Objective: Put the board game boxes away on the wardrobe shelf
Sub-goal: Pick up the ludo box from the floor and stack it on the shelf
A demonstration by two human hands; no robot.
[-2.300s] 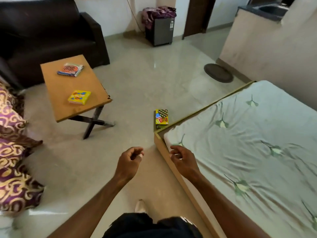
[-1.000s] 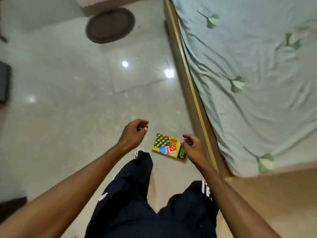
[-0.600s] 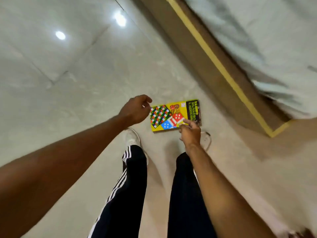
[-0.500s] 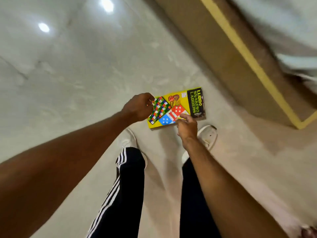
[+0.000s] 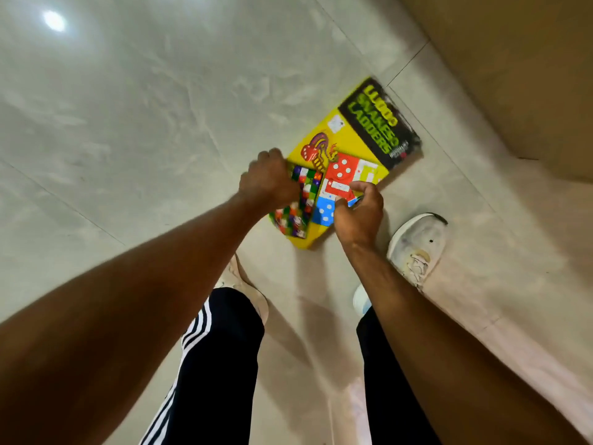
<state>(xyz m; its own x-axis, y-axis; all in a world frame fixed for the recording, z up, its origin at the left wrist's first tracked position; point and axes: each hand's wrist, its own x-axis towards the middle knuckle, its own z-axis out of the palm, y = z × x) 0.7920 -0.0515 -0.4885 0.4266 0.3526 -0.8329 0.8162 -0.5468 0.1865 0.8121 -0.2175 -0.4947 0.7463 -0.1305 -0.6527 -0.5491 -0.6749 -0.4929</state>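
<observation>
A yellow Ludo and Snakes & Ladders board game box lies on the tiled floor just ahead of my feet, its black title end pointing away towards the bed. My left hand has its fingers curled around the box's left long edge. My right hand grips the near right edge, with the thumb lying on the printed lid. The near part of the box is hidden under both hands. I cannot tell whether the box has left the floor.
The wooden side of the bed frame rises at the upper right, close to the box's far end. My white shoe stands right of the box and the other foot behind it. Pale glossy tiles spread to the left.
I have bent further down over the box. My left hand closed on its left edge and my right hand slid onto its near right edge; the box has turned slightly.
</observation>
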